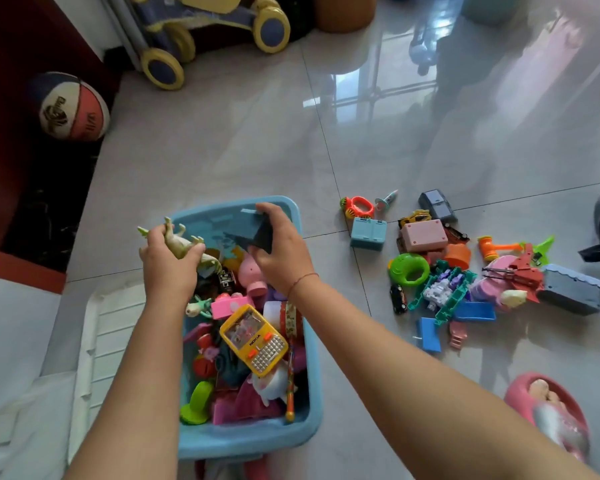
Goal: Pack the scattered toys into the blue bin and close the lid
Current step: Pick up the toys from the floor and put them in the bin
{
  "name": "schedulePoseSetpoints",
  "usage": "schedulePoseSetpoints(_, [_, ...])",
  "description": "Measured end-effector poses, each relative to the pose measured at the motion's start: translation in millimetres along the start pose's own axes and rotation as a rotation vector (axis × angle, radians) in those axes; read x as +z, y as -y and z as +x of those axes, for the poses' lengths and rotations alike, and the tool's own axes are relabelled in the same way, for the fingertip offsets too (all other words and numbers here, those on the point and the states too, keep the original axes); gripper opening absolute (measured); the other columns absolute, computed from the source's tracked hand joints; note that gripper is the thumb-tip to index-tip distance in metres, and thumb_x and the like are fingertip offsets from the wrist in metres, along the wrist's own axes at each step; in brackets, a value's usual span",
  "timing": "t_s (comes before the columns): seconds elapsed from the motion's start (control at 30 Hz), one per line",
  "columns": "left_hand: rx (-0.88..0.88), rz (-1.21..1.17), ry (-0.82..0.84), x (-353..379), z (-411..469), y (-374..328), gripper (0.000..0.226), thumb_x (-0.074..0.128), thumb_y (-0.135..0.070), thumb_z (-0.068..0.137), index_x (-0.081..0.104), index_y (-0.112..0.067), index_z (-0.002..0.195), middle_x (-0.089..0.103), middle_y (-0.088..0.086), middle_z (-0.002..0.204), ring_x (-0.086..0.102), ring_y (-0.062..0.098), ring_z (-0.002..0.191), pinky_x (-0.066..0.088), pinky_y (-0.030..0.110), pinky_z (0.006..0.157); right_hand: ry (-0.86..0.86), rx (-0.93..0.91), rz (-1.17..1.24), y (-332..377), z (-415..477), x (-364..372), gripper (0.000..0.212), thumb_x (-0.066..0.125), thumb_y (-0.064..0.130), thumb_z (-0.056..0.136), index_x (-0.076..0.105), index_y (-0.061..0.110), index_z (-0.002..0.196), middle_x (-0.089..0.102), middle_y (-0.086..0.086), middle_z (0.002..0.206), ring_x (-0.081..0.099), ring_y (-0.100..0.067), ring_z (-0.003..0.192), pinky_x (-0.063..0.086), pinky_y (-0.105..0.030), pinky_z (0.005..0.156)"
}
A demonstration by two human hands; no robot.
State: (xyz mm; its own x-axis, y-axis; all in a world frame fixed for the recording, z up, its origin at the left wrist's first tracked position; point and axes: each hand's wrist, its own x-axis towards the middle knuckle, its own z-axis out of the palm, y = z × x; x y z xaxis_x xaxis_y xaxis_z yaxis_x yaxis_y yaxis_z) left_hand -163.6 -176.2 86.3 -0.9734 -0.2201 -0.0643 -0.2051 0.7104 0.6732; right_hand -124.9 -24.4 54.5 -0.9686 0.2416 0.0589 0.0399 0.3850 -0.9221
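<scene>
Centrally in the head view, a blue bin (250, 441) is seen on the tiled floor (222, 150), uncovered and packed with toys, among them a yellow toy phone (253, 341) and a pink pig figure (252, 271). The 2 hands are held over its far end. A pale green dinosaur (181, 242) is gripped by the left hand (168, 261), fingers curled round its body, its legs pointing up. A dark grey block (260, 237) is pinched by the right hand (281, 251) between thumb and fingers, just above the bin's far rim. To the right of the bin, well apart from it, a heap of toys is spread on the floor: a teal case (368, 233), a pink box (424, 235), a green steering wheel (408, 270), an orange hammer (496, 247) and a grey-blue box (572, 289) are made out there. A white ribbed panel (118, 323) is laid just beside the bin's left wall; whether it is the lid cannot be told. A basketball (73, 107) is seen at the far left, and a pink tub (520, 389) holding 1 doll at the lower right.
</scene>
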Motion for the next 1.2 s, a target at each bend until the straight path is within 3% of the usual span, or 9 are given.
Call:
schedulePoseSetpoints(0.1, [0.014, 0.059, 0.049, 10, 17, 5, 0.073, 0.066, -0.024, 0.086, 0.025, -0.019, 0.147, 0.020, 0.014, 0.151, 0.039, 0.034, 0.130, 0.033, 0.040, 0.107, 0.045, 0.007, -0.275, -25, 19, -1, 0.070, 0.064, 0.011, 0.079, 0.033, 0.017, 0.141, 0.030, -0.010, 0.149, 0.029, -0.030, 0.135, 0.024, -0.044, 0.115])
schedulePoseSetpoints(0.2, [-0.009, 0.169, 0.093, 25, 17, 9, 0.087, 0.068, -0.031, 0.084, 0.012, -0.021, 0.151, 0.008, 0.013, 0.157, 0.022, 0.034, 0.141, 0.023, 0.047, 0.114, -0.106, 0.074, -0.360, -43, 13, -15, 0.069, 0.062, 0.012, 0.081, 0.031, 0.020, 0.141, 0.028, -0.010, 0.149, 0.026, -0.028, 0.137, 0.022, -0.042, 0.116])
schedulePoseSetpoints(0.33, [0.045, 0.157, 0.115, 58, -12, -1, 0.077, 0.061, -0.033, 0.088, 0.018, -0.016, 0.150, 0.019, 0.011, 0.155, 0.026, 0.030, 0.141, 0.026, 0.049, 0.113, -0.364, 0.165, -0.254, -78, -34, -42, 0.060, 0.058, 0.009, 0.081, 0.038, 0.012, 0.137, 0.039, -0.011, 0.142, 0.034, -0.024, 0.134, 0.025, -0.035, 0.116])
schedulePoseSetpoints(0.47, [0.294, 0.054, 0.161, 107, -75, -33, 0.060, 0.059, -0.024, 0.089, 0.035, -0.008, 0.142, 0.036, 0.012, 0.145, 0.035, 0.028, 0.133, 0.030, 0.042, 0.111, -0.503, 0.460, -0.291, -145, -96, -78, 0.054, 0.062, 0.013, 0.082, 0.043, 0.011, 0.133, 0.040, -0.015, 0.139, 0.038, -0.029, 0.130, 0.035, -0.043, 0.110])
schedulePoseSetpoints(0.6, [0.611, 0.101, 0.390, 169, -140, -56, 0.051, 0.061, -0.025, 0.087, 0.047, -0.014, 0.135, 0.043, 0.008, 0.140, 0.040, 0.025, 0.130, 0.031, 0.040, 0.108, -0.543, 0.680, -0.412, -193, -139, -115, 0.060, 0.072, 0.019, 0.077, 0.046, 0.009, 0.130, 0.043, -0.019, 0.133, 0.042, -0.035, 0.123, 0.035, -0.044, 0.103])
schedulePoseSetpoints(0.77, [0.556, 0.373, 0.740, 254, -161, -37, 0.064, 0.060, -0.033, 0.089, 0.031, -0.024, 0.145, 0.027, 0.001, 0.153, 0.025, 0.022, 0.140, 0.021, 0.036, 0.113, -0.443, 0.824, -0.431, -221, -156, -130, 0.073, 0.078, 0.029, 0.071, 0.043, 0.015, 0.134, 0.045, -0.016, 0.122, 0.048, -0.034, 0.111, 0.040, -0.041, 0.096])
schedulePoseSetpoints(0.87, [0.641, 0.572, 0.864, 288, -157, -23, 0.074, 0.060, -0.036, 0.088, 0.019, -0.027, 0.149, 0.017, 0.001, 0.158, 0.020, 0.025, 0.143, 0.016, 0.039, 0.115, -0.403, 0.833, -0.436, -230, -156, -123, 0.082, 0.077, 0.029, 0.072, 0.033, 0.022, 0.141, 0.044, -0.014, 0.121, 0.049, -0.032, 0.109, 0.046, -0.044, 0.090])
schedulePoseSetpoints(1.07, [0.777, 0.692, 0.919, 316, -150, -10, 0.072, 0.063, -0.032, 0.086, 0.024, -0.023, 0.147, 0.016, 0.003, 0.157, 0.025, 0.027, 0.140, 0.022, 0.040, 0.112, -0.387, 0.876, -0.405, -240, -155, -115, 0.087, 0.067, 0.016, 0.080, 0.014, 0.028, 0.147, 0.043, -0.015, 0.137, 0.050, -0.036, 0.118, 0.047, -0.046, 0.091])
schedulePoseSetpoints(1.2, [0.728, 0.613, 0.855, 319, -157, -3, 0.026, 0.053, -0.006, 0.089, 0.055, -0.008, 0.114, 0.039, 0.012, 0.139, 0.039, 0.035, 0.121, 0.043, 0.041, 0.085, -0.396, 0.914, -0.403, -239, -161, -110, 0.082, 0.065, 0.016, 0.082, 0.016, 0.029, 0.147, 0.045, -0.014, 0.139, 0.053, -0.035, 0.114, 0.048, -0.044, 0.088])
